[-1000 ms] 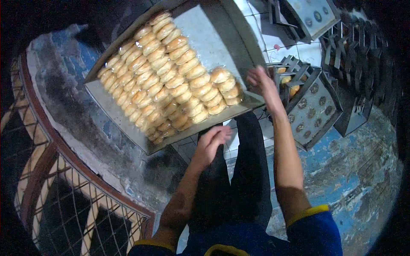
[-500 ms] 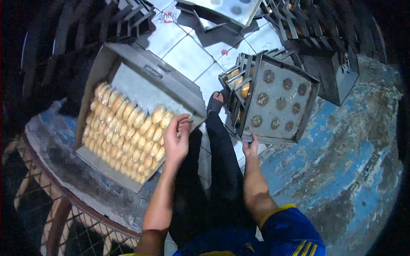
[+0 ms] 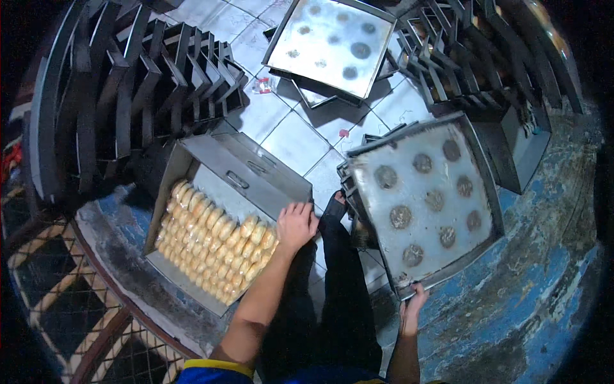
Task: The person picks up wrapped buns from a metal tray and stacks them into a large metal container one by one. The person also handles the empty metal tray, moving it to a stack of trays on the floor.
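Note:
My left hand [image 3: 297, 225] lies at the right corner of a grey metal box [image 3: 220, 148], its fingers bent over the rim. Rows of small golden bread rolls [image 3: 214, 246] in clear wrapping fill much of the box. My right hand [image 3: 412, 310] grips the near corner of a square metal tray [image 3: 441, 173], thumb on top of the rim and fingers partly hidden beneath. Several round dark spots mark the tray's pale surface, and it is raised and tilted above other trays. Those trays [image 3: 361, 227] are mostly hidden under it.
Stacked metal trays [image 3: 153, 83] rise at the far left, with another stack [image 3: 473, 45] at the far right. A spotted tray [image 3: 332, 48] tops a pile on the white tiles [image 3: 288, 137]. My foot [image 3: 337, 203] stands between box and tray. A worn blue-grey ledge [image 3: 511, 288] runs along the right.
The spotted tray has come up and nearer in my right hand. My left hand has moved from above the rolls' right end onto the box's corner. The view has shifted.

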Demonstrator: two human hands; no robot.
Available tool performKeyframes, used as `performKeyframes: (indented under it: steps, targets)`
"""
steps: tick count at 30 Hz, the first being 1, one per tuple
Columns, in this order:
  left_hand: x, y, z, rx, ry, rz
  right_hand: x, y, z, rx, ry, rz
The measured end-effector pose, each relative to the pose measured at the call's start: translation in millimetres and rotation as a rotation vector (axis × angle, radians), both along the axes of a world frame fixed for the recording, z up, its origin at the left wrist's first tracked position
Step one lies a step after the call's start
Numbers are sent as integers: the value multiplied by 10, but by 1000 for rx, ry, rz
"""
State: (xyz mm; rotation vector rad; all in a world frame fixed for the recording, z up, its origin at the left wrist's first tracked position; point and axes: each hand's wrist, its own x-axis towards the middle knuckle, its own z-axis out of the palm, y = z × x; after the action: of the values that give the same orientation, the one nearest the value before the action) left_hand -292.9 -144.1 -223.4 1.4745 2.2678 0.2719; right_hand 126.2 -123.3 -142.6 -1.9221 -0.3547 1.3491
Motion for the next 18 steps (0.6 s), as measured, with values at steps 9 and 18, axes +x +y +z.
performKeyframes:
  steps: [9,18]
  targets:
    - [61,187,-71,12,7,49,-2368,2350,-1830,154,356,236]
    - [-94,-33,-122,-92,-28,45,-5468,3630,-2780,213,201,301]
